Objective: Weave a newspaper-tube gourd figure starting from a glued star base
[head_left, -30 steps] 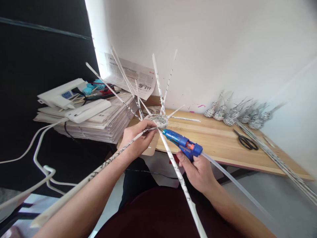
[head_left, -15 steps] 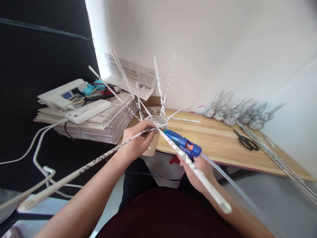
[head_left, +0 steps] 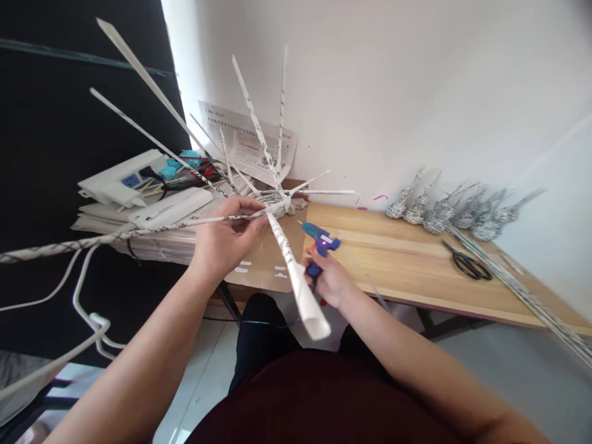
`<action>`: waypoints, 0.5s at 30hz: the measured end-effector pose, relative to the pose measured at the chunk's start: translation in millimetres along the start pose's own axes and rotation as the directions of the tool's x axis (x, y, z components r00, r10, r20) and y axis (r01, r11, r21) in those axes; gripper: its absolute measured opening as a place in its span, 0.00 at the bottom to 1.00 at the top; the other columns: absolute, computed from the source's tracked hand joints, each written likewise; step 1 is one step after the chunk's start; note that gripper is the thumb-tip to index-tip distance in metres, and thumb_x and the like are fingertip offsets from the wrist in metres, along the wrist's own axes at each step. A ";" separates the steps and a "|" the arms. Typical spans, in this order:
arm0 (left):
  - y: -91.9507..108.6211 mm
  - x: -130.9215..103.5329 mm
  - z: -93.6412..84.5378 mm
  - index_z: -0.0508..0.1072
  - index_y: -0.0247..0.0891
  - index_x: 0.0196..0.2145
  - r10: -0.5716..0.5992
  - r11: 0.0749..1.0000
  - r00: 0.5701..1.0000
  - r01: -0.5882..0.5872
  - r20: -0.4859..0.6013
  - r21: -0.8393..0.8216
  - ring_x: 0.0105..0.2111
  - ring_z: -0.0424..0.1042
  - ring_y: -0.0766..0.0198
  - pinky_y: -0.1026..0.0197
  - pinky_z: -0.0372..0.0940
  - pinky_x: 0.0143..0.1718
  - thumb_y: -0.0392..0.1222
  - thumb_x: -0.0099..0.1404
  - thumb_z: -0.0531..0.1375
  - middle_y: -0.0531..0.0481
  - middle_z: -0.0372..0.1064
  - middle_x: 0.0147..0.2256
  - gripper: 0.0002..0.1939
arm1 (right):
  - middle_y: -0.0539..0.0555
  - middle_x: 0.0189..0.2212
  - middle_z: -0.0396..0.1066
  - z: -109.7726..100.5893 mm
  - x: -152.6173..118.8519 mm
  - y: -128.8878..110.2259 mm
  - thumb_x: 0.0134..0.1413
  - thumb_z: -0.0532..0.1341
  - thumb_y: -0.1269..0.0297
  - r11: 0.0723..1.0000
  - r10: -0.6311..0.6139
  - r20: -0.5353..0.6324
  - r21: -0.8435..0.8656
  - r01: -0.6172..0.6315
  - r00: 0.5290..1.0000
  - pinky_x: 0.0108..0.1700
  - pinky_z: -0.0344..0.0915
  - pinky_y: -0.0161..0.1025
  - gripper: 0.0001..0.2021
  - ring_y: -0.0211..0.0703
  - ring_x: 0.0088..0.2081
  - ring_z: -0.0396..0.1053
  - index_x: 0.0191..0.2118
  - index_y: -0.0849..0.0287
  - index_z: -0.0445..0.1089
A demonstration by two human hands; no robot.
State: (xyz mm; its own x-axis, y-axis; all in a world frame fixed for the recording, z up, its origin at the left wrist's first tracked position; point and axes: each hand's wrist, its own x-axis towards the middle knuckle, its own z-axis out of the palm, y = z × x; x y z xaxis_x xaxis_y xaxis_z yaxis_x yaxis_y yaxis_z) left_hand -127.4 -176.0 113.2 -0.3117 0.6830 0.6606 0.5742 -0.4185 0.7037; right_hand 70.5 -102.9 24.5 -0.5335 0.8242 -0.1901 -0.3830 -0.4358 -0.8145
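Observation:
My left hand point(head_left: 230, 237) pinches the near edge of a small basket woven from rolled newspaper point(head_left: 272, 200). Several paper tubes stick out from its rim; one long tube point(head_left: 115, 237) runs left over my hand, and a wider one point(head_left: 296, 277) points toward me. In my right hand point(head_left: 330, 277) is a blue glue gun point(head_left: 321, 240), my fingers wrapped round its handle. Its nozzle points up and left, apart from the basket. A clear glue stick trails from its back end.
A stack of newspapers point(head_left: 161, 243) bears a white power strip point(head_left: 124, 179) and cables at left. On the wooden table point(head_left: 379, 259) lie black scissors point(head_left: 468, 262), a bundle of paper tubes point(head_left: 522, 290) and several small woven paper pieces point(head_left: 437, 216). White hangers point(head_left: 92, 320) hang at lower left.
My left hand has moved left and slightly up with the basket, whose tubes have swung left. The glue gun has drawn away from the basket's edge and turned to show its side.

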 end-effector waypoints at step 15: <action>1.7 -4.5 15.0 0.72 0.40 0.42 0.071 0.994 0.992 -0.079 0.102 0.080 0.36 0.76 0.63 0.64 0.73 0.36 0.42 0.61 0.63 0.48 0.74 0.38 0.11 | 0.48 0.23 0.65 88.5 87.1 32.6 0.66 0.52 0.62 0.969 0.245 0.024 -0.018 -0.245 0.969 0.36 0.72 0.44 0.07 0.39 0.28 0.69 0.38 0.57 0.64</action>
State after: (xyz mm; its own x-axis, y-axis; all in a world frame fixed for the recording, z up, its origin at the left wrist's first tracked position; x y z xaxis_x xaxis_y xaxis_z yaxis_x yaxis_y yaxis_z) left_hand -113.7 -170.8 107.5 -0.1910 0.7093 0.6786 0.6559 -0.4221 0.6258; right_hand -55.3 -77.4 29.8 -0.6291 0.6831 -0.3708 -0.2270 -0.6178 -0.7529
